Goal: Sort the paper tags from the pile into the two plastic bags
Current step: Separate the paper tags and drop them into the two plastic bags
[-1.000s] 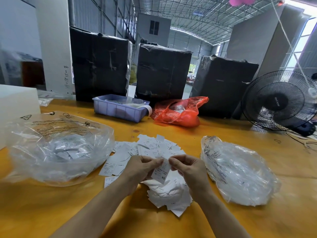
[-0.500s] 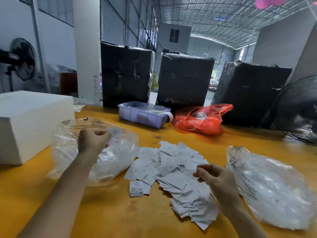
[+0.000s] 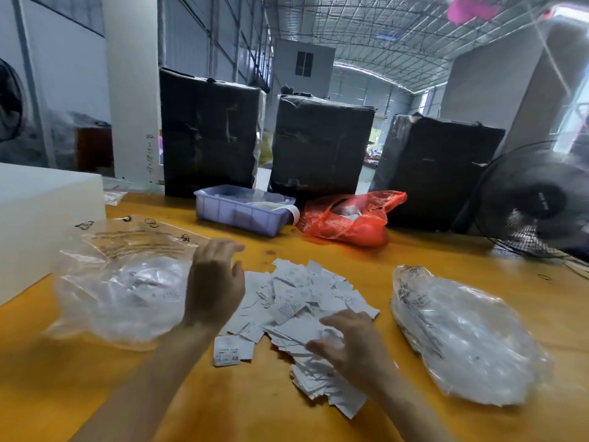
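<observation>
Yellow desk (image 3: 318, 250) fills the view, and right in the middle sits the pile (image 3: 306, 301) of white paper tags, fanned out loose, some lapping over one another. One tag (image 3: 228, 350) lies a little apart at the pile's near left edge, print side up.

Left hand (image 3: 215, 282) is up over the gap between pile and left bag (image 3: 121, 282), fingers relaxed and spread, holding nothing that can be seen. It's a bit blurred. That left bag is clear plastic, puffed up, with white tags showing through it, and it lies just beside the pile.

Right hand (image 3: 350, 342) is down low at the pile's near right side, fingers loosely bent and splayed over the tags, fingertips (image 3: 314, 346) at the paper. Whether they actually touch a tag, can't tell; nothing is pinched between them.

Right bag (image 3: 462, 333), clear as well, lies flatter, just to the right of the pile, with black print along its left edge.

Further back on the desk: a purple tray (image 3: 242, 212), a red bag (image 3: 347, 218) just beside it, and three black wrapped boxes (image 3: 318, 148) in a row behind. A white box (image 3: 41, 218) stands at the far left, touching or nearly touching the left bag. A black fan (image 3: 535, 202) sits at the far right.
</observation>
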`<state>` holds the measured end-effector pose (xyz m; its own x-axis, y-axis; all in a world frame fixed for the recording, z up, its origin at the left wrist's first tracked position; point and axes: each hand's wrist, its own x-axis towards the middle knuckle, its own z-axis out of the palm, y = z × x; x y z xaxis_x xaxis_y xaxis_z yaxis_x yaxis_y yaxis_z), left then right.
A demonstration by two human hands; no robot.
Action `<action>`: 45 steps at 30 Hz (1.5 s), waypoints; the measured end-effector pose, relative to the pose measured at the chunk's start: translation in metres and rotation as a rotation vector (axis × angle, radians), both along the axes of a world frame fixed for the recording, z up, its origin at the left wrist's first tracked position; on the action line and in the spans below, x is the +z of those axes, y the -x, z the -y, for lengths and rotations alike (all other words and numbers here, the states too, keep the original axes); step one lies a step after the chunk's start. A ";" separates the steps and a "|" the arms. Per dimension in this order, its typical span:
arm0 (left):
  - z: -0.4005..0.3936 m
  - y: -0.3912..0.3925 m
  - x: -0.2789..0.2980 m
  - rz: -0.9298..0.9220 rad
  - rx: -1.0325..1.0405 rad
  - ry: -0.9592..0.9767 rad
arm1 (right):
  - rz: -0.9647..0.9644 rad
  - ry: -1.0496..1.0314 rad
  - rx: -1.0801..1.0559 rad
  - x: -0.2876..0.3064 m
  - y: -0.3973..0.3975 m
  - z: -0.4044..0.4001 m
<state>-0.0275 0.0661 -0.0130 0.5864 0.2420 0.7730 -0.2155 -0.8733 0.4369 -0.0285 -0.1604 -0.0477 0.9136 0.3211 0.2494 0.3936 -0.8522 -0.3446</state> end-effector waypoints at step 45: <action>0.058 0.012 -0.047 -0.334 -0.423 -0.153 | 0.371 -0.691 -0.722 0.021 -0.022 0.141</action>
<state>-0.0396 0.0080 -0.0597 0.8272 -0.1678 0.5362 -0.4323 -0.7997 0.4166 -0.0065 -0.3015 -0.0264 0.6603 -0.5841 0.4721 0.0527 -0.5910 -0.8050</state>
